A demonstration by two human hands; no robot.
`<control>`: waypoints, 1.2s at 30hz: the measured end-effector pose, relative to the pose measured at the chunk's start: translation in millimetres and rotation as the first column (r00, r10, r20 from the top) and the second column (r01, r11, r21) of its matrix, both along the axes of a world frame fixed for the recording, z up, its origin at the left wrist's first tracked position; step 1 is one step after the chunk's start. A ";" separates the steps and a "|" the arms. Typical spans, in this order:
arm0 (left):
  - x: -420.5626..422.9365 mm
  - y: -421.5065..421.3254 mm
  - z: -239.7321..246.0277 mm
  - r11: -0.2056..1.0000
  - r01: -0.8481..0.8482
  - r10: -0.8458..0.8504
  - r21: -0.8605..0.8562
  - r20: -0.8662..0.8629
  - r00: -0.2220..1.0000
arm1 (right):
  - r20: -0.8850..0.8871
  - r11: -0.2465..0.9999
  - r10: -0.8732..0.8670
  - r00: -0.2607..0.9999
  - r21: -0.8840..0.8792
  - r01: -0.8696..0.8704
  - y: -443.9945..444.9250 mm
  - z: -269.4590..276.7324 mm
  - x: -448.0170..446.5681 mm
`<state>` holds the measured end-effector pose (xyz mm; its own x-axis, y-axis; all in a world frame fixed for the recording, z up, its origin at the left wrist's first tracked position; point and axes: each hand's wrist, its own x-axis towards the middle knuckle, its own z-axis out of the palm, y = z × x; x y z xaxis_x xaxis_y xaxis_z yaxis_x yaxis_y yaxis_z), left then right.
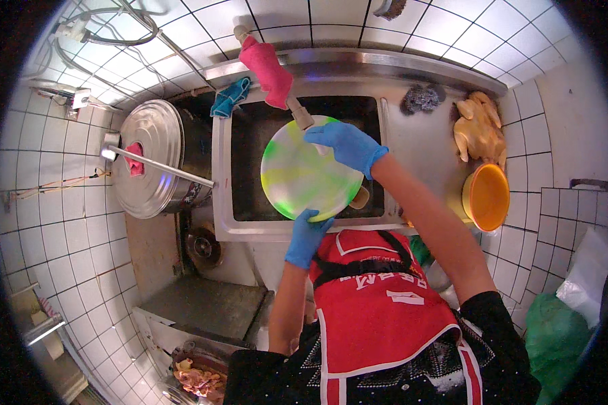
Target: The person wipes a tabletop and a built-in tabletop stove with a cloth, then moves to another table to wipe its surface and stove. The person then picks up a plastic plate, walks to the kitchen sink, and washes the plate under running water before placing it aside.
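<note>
My left hand [308,238], in a blue glove, grips the near rim of a round green, yellow and white plastic tray or basin [304,174]. The round piece is held over the dark basin of a steel sink [222,167]. My right hand [348,147], also gloved in blue, is over its far right part, fingertips beside the faucet's spout [302,116]. A small white patch shows under those fingers; whether it is water or an object I cannot tell. Pink cloth [268,73] wraps the faucet. Partly hidden behind the round piece is a small tan object [359,197].
Right of the sink are a steel wool scrubber [419,98], a whole plucked chicken [480,129] and an orange plastic tub [488,197]. A blue cloth [231,97] hangs at the far left corner. To the left stands a large lidded metal pot [152,121] with a long-handled ladle [162,166] across it.
</note>
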<state>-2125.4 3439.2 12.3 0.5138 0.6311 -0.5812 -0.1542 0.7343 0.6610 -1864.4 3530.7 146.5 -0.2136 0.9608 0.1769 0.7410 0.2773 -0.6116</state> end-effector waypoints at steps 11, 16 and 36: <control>-11.3 28.7 14.6 0.888 -0.197 0.242 -0.416 0.057 0.969 | -0.103 1.000 -0.014 0.995 0.000 0.014 -2.2 -13.6 -7.3; -18.0 44.0 21.0 0.926 -0.180 0.176 -0.331 -0.044 0.983 | -0.102 0.997 -0.075 0.992 0.012 0.077 -1.7 -16.6 -7.0; -24.6 20.2 -9.7 0.907 -0.249 0.274 -0.339 0.029 0.961 | 0.565 0.953 -0.302 0.768 0.183 0.240 -11.8 -10.9 -59.7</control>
<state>-2150.0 3459.4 2.6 0.4064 0.5280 -0.7457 -0.4096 0.8348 0.3678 -1924.1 3518.9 135.6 -0.0389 0.9794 0.1980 0.9988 0.0443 -0.0230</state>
